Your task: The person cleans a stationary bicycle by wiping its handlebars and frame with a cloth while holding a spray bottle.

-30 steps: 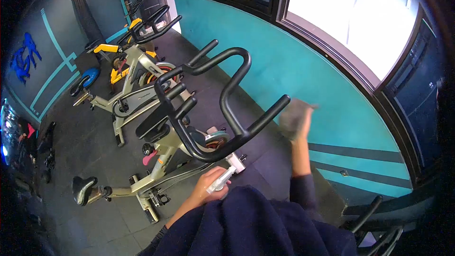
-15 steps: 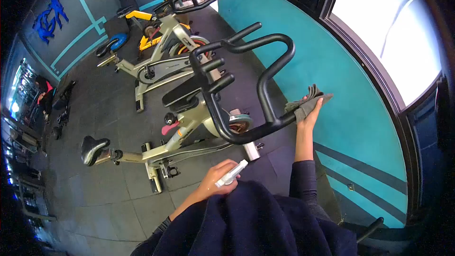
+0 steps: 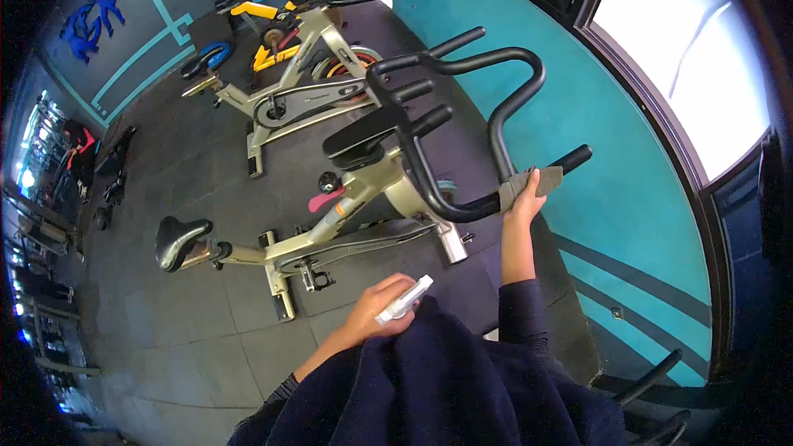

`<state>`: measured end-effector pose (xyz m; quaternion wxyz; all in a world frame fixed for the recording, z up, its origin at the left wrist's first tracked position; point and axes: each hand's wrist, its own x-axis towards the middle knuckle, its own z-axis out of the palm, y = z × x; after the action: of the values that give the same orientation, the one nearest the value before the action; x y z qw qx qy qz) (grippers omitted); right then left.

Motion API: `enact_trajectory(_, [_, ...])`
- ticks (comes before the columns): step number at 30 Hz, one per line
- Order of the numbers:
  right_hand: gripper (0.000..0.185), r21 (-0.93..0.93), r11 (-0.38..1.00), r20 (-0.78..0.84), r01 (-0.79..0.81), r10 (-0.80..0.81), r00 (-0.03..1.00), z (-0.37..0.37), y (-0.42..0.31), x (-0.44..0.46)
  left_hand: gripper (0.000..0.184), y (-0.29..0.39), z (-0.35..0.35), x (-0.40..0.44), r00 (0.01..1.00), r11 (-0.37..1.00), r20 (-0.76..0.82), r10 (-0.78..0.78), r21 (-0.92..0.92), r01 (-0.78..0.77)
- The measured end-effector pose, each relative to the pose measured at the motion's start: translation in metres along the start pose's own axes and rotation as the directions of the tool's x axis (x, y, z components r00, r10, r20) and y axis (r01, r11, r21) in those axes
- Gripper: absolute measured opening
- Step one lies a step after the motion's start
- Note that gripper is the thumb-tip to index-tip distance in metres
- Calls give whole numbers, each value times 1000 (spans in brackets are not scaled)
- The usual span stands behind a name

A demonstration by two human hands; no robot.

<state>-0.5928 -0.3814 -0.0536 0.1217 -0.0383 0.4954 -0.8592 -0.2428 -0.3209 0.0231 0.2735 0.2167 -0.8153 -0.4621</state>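
Observation:
My right hand [image 3: 524,205] is closed on a grey-green cloth [image 3: 548,182], which wraps around the right-hand bar of the black handlebar [image 3: 522,56]. The bar's end sticks out past the cloth. This handlebar belongs to the nearest spin bike [image 3: 376,190], with its black saddle [image 3: 183,241] off to the left. Close to my body, my left hand [image 3: 373,307] grips a white spray bottle [image 3: 405,301]. Only the bottle's white top shows; my fingers and dark clothing hide the rest.
A second spin bike [image 3: 306,83] stands behind the nearest one, with a yellow bike [image 3: 273,54] beyond it. A teal wall [image 3: 611,140] runs along the right. Another person [image 3: 81,153] is far left. Black bars [image 3: 652,376] jut in at lower right.
My right hand and the cloth have slid inward along the bar, uncovering its end. The view has shifted, so the bikes appear farther right. My left hand keeps its hold on the spray bottle.

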Motion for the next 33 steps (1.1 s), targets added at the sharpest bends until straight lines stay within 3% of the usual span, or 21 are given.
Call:
enact_trajectory(4, [50, 34, 989, -62, -144, 146, 987, 11, -3, -43, 32, -1, -12, -33, 993, 992, -5, -116, -58, 116])
enact_trajectory(11, [51, 91, 953, -85, -289, 297, 951, 28, -1, -102, 34, -1, -39, -75, 998, 998, -40, -43, -43, 41])
enact_trajectory(18, [47, 176, 945, -5, -276, 282, 960, 41, 10, -142, 35, -6, -60, -114, 997, 999, -61, -35, 5, 36])
enact_trajectory(24, [50, 188, 898, -73, -399, 418, 906, 61, 4, -196, 35, -7, -71, -122, 998, 999, -55, -43, -9, 42])
enact_trajectory(26, [54, 166, 777, 291, -608, 550, 783, 49, 17, -220, 34, -3, -73, -118, 995, 998, -78, -54, -34, 51])
enact_trajectory(27, [54, 156, 774, 303, -614, 554, 776, 44, 18, -234, 34, -2, -74, -117, 994, 996, -92, -63, -62, 57])
enact_trajectory(29, [58, 40, 621, 587, -783, 619, 522, 37, 12, -255, 33, -2, -77, -114, 991, 997, -116, -60, -55, 54])
enact_trajectory(30, [58, 32, 615, 594, -788, 623, 510, 31, 7, -257, 33, -2, -79, -113, 991, 997, -120, -55, -51, 49])
enact_trajectory(32, [71, 92, 520, 826, -849, 436, 357, 17, -12, -243, 30, -1, -81, -107, 989, 999, -146, -33, -10, 32])
enact_trajectory(33, [74, 130, 542, 824, -830, 406, 394, 14, -25, -229, 27, -1, -81, -104, 987, 1000, -160, -5, 27, 9])
